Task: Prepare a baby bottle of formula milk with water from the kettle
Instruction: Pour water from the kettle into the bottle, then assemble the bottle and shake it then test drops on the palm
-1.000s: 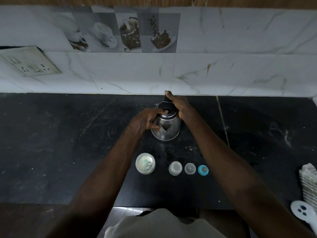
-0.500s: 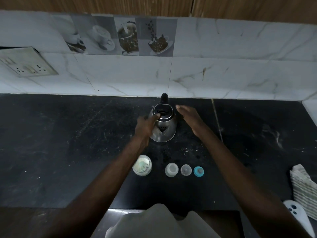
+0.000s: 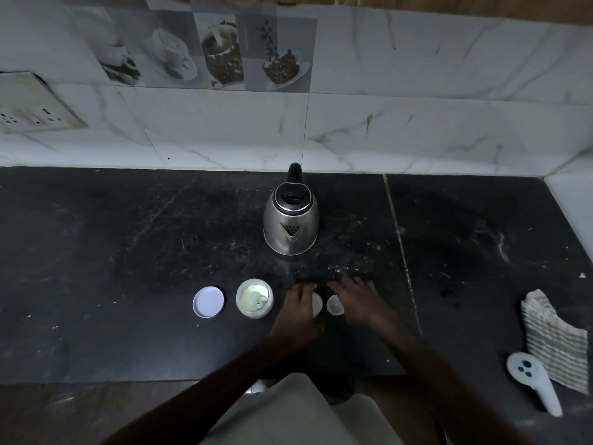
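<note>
1. Finds both hands drawn back from the kettle (image 3: 291,216) to the near row of small parts. Also finds a lilac lid (image 3: 208,301) lying left of the open formula jar (image 3: 254,298), a spot bare earlier.
2. Leaves the kettle upright at the far middle of the table (image 3: 96,268), lid down, spout facing near, touched by nothing.
3. Places the left hand (image 3: 296,308) palm down over the left side of the baby bottle (image 3: 317,305), fingers pointing far. Cannot tell through the blur whether clamped on it or merely resting.
4. Places the right hand (image 3: 354,300) just right of the clear cap (image 3: 335,306), fingers spread and loose, holding nothing visible.
5. Looks like readying the bottle for water. Grip it low round the body, keep it upright with the mouth uncovered, and shift the cap aside before fetching the kettle.
6. Keep wrists low and forearms apart, as now, to avoid knocking the open jar just left.
7. Shows a striped cloth (image 3: 552,338) at the near right, well apart.
</note>
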Demonstrator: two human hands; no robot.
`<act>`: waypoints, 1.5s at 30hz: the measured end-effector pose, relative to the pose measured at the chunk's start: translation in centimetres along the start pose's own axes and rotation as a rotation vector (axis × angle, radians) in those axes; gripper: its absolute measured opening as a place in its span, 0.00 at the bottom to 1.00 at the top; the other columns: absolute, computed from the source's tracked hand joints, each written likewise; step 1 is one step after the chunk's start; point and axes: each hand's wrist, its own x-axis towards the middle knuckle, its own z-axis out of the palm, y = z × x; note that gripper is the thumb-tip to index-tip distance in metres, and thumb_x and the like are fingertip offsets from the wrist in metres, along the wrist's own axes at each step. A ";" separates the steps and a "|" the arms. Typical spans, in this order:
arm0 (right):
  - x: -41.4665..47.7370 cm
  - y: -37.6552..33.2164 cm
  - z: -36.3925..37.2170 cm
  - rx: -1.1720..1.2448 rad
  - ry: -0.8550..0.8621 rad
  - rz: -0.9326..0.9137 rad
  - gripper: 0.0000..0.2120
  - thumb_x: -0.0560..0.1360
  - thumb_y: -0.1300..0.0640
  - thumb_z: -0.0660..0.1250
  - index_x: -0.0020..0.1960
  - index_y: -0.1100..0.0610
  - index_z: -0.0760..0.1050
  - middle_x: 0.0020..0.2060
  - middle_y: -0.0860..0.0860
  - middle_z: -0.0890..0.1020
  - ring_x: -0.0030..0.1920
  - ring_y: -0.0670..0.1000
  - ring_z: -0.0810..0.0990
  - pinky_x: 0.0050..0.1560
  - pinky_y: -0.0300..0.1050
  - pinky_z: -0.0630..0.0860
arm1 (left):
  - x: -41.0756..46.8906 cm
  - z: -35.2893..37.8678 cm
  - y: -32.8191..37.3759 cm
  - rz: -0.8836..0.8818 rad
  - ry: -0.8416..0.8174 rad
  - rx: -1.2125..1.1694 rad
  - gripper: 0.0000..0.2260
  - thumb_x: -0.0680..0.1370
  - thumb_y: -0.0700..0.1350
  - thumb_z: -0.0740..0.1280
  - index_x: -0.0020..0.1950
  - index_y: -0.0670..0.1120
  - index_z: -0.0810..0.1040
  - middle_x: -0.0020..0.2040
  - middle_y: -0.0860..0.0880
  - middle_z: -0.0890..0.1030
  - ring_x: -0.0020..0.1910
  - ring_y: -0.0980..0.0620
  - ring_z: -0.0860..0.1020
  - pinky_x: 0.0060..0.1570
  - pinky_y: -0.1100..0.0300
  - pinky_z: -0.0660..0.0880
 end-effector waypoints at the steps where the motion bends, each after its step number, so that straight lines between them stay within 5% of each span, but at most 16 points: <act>1: -0.3 -0.1 0.6 -0.030 0.014 0.052 0.33 0.78 0.57 0.69 0.80 0.49 0.61 0.77 0.56 0.65 0.75 0.62 0.67 0.73 0.64 0.66 | -0.1 0.1 -0.2 -0.022 0.003 -0.007 0.41 0.66 0.44 0.78 0.77 0.45 0.65 0.74 0.45 0.66 0.73 0.46 0.66 0.74 0.58 0.65; 5: -1.0 0.6 1.8 0.028 0.054 0.232 0.25 0.82 0.56 0.63 0.78 0.54 0.64 0.72 0.58 0.69 0.71 0.63 0.71 0.69 0.60 0.73 | -0.3 0.3 -0.4 -0.080 0.040 -0.060 0.36 0.69 0.43 0.76 0.75 0.47 0.66 0.73 0.48 0.68 0.71 0.47 0.70 0.69 0.58 0.69; 9: -1.6 1.1 2.9 0.177 0.079 0.193 0.19 0.84 0.57 0.64 0.74 0.54 0.70 0.73 0.57 0.69 0.70 0.60 0.73 0.67 0.57 0.77 | -0.3 0.0 -0.3 -0.073 0.079 -0.098 0.26 0.73 0.43 0.74 0.70 0.45 0.71 0.67 0.45 0.74 0.63 0.44 0.76 0.60 0.50 0.74; 13: -2.1 0.9 1.9 0.313 0.348 0.280 0.16 0.81 0.59 0.67 0.68 0.57 0.73 0.65 0.55 0.77 0.62 0.56 0.80 0.58 0.49 0.79 | -0.1 -0.3 -0.3 -0.037 0.135 -0.130 0.18 0.76 0.44 0.73 0.63 0.44 0.75 0.60 0.45 0.79 0.57 0.45 0.78 0.57 0.48 0.75; 16: -2.4 -0.7 0.0 0.471 0.550 0.134 0.16 0.74 0.59 0.76 0.59 0.57 0.77 0.55 0.53 0.81 0.54 0.54 0.81 0.50 0.44 0.76 | 0.1 -0.6 -0.9 -0.002 0.153 -0.156 0.16 0.74 0.43 0.75 0.60 0.43 0.78 0.56 0.45 0.82 0.56 0.45 0.80 0.57 0.49 0.75; 22: -2.4 -6.2 -1.4 0.401 0.351 -0.250 0.18 0.72 0.61 0.74 0.60 0.56 0.78 0.56 0.52 0.82 0.55 0.53 0.81 0.54 0.41 0.74 | -1.1 -1.2 -2.1 -0.017 0.256 -0.222 0.16 0.72 0.42 0.79 0.56 0.40 0.81 0.53 0.43 0.84 0.53 0.44 0.82 0.52 0.61 0.72; 27: -2.8 -5.9 -0.7 0.336 0.363 -0.201 0.17 0.73 0.59 0.74 0.60 0.57 0.77 0.55 0.54 0.82 0.55 0.56 0.81 0.54 0.48 0.77 | -0.8 -0.7 -1.7 0.005 0.212 -0.231 0.17 0.72 0.43 0.78 0.59 0.42 0.82 0.55 0.45 0.84 0.55 0.47 0.82 0.53 0.63 0.72; 34: -2.6 -7.5 -2.3 0.093 0.305 0.100 0.26 0.80 0.36 0.65 0.64 0.58 0.74 0.58 0.58 0.83 0.58 0.61 0.83 0.53 0.52 0.79 | -0.7 -1.0 -1.4 0.052 0.211 -0.290 0.14 0.73 0.44 0.77 0.57 0.45 0.83 0.53 0.49 0.86 0.53 0.52 0.83 0.55 0.52 0.78; 38: -3.6 -7.8 -2.1 0.148 0.256 -0.075 0.25 0.79 0.47 0.71 0.73 0.52 0.72 0.69 0.53 0.72 0.61 0.59 0.82 0.58 0.54 0.81 | -0.8 -0.9 -1.6 0.075 0.242 -0.273 0.14 0.72 0.44 0.78 0.55 0.43 0.83 0.53 0.46 0.85 0.52 0.50 0.83 0.53 0.57 0.77; 41: -3.8 -7.1 -1.4 0.103 0.271 -0.149 0.22 0.82 0.58 0.66 0.75 0.50 0.72 0.67 0.53 0.73 0.60 0.55 0.81 0.60 0.51 0.79 | -0.9 -0.9 -1.6 0.070 0.263 -0.288 0.14 0.72 0.44 0.79 0.56 0.44 0.84 0.53 0.47 0.86 0.53 0.52 0.83 0.55 0.57 0.78; 45: -3.6 -6.9 -1.8 0.063 0.314 -0.101 0.18 0.81 0.50 0.66 0.69 0.54 0.76 0.61 0.53 0.79 0.57 0.54 0.82 0.56 0.47 0.77 | -0.9 -0.9 -1.6 0.078 0.264 -0.339 0.13 0.73 0.46 0.79 0.55 0.45 0.84 0.51 0.49 0.86 0.51 0.55 0.83 0.53 0.60 0.78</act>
